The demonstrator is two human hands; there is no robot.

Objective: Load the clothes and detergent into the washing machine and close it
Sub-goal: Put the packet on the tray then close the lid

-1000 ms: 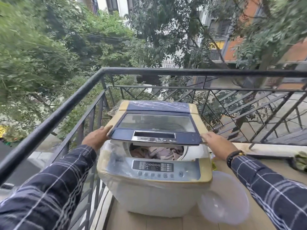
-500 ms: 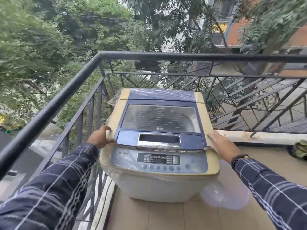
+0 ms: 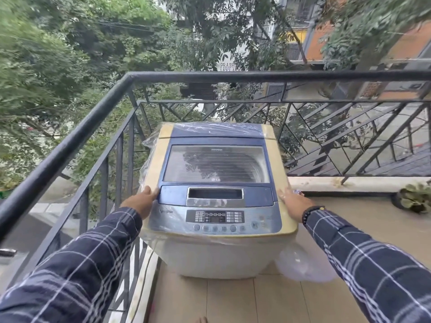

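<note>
The LG top-load washing machine (image 3: 217, 250) is set on the tiled balcony floor (image 3: 233, 301), in the corner of the black railing (image 3: 93, 117). Its blue windowed lid (image 3: 215, 164) is lying flat and closed above the control panel (image 3: 214, 216). The left hand (image 3: 140, 202) is laid against the lid's front at nine o'clock, fingers straight and together. The right hand (image 3: 292, 202) is laid flat at three o'clock, fingers extended. A translucent plastic tub (image 3: 300, 266) is seen at the machine's base at four o'clock, and a potted plant (image 3: 415, 198) farther out at three o'clock.
</note>
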